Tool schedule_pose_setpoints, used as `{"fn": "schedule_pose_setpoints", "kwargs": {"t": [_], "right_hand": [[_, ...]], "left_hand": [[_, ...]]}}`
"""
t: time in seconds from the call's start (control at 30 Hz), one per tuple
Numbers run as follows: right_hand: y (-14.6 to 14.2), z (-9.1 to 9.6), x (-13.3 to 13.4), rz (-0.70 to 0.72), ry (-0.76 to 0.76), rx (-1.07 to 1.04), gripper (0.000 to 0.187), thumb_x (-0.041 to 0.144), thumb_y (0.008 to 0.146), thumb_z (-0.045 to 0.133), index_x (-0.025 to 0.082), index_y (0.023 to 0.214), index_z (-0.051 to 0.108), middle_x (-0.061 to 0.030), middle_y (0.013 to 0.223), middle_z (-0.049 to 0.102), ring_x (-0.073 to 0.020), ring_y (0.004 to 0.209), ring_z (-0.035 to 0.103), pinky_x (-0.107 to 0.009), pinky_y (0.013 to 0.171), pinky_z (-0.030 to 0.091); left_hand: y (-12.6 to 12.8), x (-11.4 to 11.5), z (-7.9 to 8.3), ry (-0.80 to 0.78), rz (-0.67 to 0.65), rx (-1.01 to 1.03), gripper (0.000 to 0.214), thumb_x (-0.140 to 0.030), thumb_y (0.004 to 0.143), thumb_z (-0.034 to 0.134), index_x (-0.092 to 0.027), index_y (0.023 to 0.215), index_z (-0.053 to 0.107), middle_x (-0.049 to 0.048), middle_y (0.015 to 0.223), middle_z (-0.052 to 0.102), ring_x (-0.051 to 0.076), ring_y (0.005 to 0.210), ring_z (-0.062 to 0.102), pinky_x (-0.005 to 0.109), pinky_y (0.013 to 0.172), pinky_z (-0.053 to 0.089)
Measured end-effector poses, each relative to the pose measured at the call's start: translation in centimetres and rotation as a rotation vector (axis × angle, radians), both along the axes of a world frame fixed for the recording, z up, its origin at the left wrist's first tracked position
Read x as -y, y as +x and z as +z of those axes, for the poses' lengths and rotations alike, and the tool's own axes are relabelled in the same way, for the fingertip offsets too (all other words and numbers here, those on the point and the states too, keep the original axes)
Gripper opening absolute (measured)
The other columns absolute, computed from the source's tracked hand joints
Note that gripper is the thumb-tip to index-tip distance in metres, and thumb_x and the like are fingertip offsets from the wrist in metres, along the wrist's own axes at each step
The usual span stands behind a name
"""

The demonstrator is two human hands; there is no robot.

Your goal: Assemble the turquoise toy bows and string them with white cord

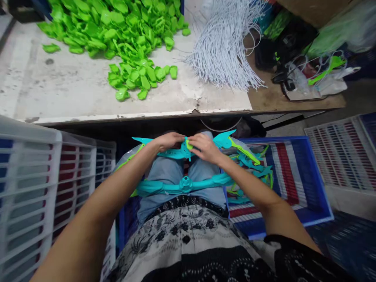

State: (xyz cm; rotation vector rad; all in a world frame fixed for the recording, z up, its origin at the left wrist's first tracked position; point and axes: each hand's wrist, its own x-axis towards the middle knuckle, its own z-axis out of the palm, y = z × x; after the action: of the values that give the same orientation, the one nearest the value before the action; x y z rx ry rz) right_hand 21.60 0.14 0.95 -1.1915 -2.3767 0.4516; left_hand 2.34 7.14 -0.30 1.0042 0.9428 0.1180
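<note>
A turquoise plastic toy bow (pixel 173 153) with lime-green parts lies across my thighs. My left hand (pixel 170 141) is closed on its upper edge, left of the middle, fingertips reaching the center. My right hand (pixel 205 147) pinches a small lime-green plastic piece (pixel 188 144) against the bow's center; the fingers partly hide it. Nearer my waist, a second turquoise bow (pixel 185 185) rests across my lap, with neither hand touching it.
A heap of lime-green pieces (pixel 129 27) and a bundle of white cords (pixel 226 47) lie on the worktable (pixel 73 90). At right stands a blue crate (pixel 315 176) holding more turquoise bows (pixel 249 162). A white slatted crate (pixel 49 188) stands at left.
</note>
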Motion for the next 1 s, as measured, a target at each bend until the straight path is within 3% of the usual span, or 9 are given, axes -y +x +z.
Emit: {"fn": "schedule_pose_setpoints", "kwargs": {"t": [0.13, 0.3, 0.47, 0.63, 0.77, 0.87, 0.93, 1.0], "right_hand": [[-0.7, -1.9, 2.4, -0.06, 0.0, -0.007, 0.023, 0.029, 0.09, 0.053, 0.017, 0.103, 0.067, -0.0098, 0.115, 0.067, -0.0243, 0.105, 0.056, -0.042, 0.088, 0.046], [-1.7, -2.0, 2.6, -0.185, -0.102, -0.144, 0.019, 0.023, 0.086, 0.058, 0.018, 0.104, 0.065, -0.0088, 0.111, 0.067, -0.0224, 0.108, 0.057, -0.04, 0.095, 0.046], [-2.3, -1.8, 2.3, -0.435, -0.367, -0.246, 0.051, 0.024, 0.071, 0.071, 0.02, 0.119, 0.053, -0.0079, 0.115, 0.062, -0.0216, 0.106, 0.06, -0.037, 0.09, 0.049], [-2.2, -1.4, 0.2, -0.443, -0.645, -0.035, 0.075, 0.03, 0.061, 0.079, 0.023, 0.129, 0.047, -0.0051, 0.106, 0.066, -0.0227, 0.097, 0.063, -0.036, 0.083, 0.05], [-2.2, -1.3, -0.1, -0.428, -0.608, 0.048, 0.074, 0.033, 0.061, 0.08, 0.025, 0.128, 0.048, -0.0034, 0.106, 0.067, -0.021, 0.093, 0.064, -0.031, 0.078, 0.049], [-2.1, 0.0, -0.1, -0.338, -0.571, 0.126, 0.071, 0.035, 0.065, 0.077, 0.024, 0.13, 0.049, -0.005, 0.107, 0.067, -0.0221, 0.095, 0.063, -0.03, 0.077, 0.048], [-2.1, 1.8, -1.1, -0.238, -0.534, 0.194, 0.055, 0.037, 0.071, 0.073, 0.023, 0.122, 0.057, -0.0053, 0.101, 0.069, -0.0229, 0.093, 0.064, -0.03, 0.075, 0.048], [-2.3, 3.9, -3.5, -0.207, -0.397, 0.18, 0.032, 0.036, 0.082, 0.062, 0.021, 0.11, 0.065, -0.0052, 0.097, 0.07, -0.0215, 0.091, 0.064, -0.03, 0.077, 0.047]], "left_hand": [[0.0, -0.1, -0.4, -0.05, 0.031, 0.023, 0.044, -0.047, 0.06, 0.076, -0.012, 0.086, 0.068, 0.0016, 0.072, 0.061, 0.01, 0.063, 0.05, 0.023, 0.063, 0.041], [-0.2, 0.3, -0.8, 0.101, -0.096, 0.064, 0.048, -0.048, 0.061, 0.076, -0.013, 0.092, 0.067, -0.0026, 0.071, 0.057, 0.007, 0.059, 0.043, 0.019, 0.055, 0.032], [-0.1, 0.7, -1.0, 0.157, -0.06, -0.007, 0.046, -0.042, 0.062, 0.075, -0.014, 0.097, 0.067, -0.0026, 0.07, 0.058, 0.007, 0.057, 0.045, 0.019, 0.052, 0.033], [0.1, 1.0, -0.9, 0.251, -0.047, -0.049, 0.037, -0.034, 0.063, 0.071, -0.014, 0.094, 0.07, -0.0027, 0.063, 0.058, 0.009, 0.054, 0.047, 0.02, 0.05, 0.035], [0.3, 1.4, -0.9, 0.344, 0.002, -0.096, 0.032, -0.031, 0.062, 0.07, -0.012, 0.088, 0.071, -0.0026, 0.06, 0.058, 0.01, 0.055, 0.049, 0.02, 0.049, 0.035], [0.2, 1.5, -0.7, 0.368, -0.008, -0.102, 0.032, -0.033, 0.064, 0.067, -0.012, 0.087, 0.07, -0.0032, 0.058, 0.056, 0.01, 0.053, 0.047, 0.02, 0.047, 0.033], [0.2, 1.4, -0.4, 0.403, -0.043, -0.107, 0.029, -0.035, 0.066, 0.066, -0.012, 0.083, 0.069, -0.0041, 0.055, 0.052, 0.009, 0.05, 0.043, 0.02, 0.045, 0.03], [0.2, 1.2, -0.3, 0.459, -0.087, -0.111, 0.025, -0.036, 0.069, 0.064, -0.012, 0.076, 0.067, -0.0043, 0.053, 0.05, 0.009, 0.05, 0.043, 0.02, 0.045, 0.029]]}}
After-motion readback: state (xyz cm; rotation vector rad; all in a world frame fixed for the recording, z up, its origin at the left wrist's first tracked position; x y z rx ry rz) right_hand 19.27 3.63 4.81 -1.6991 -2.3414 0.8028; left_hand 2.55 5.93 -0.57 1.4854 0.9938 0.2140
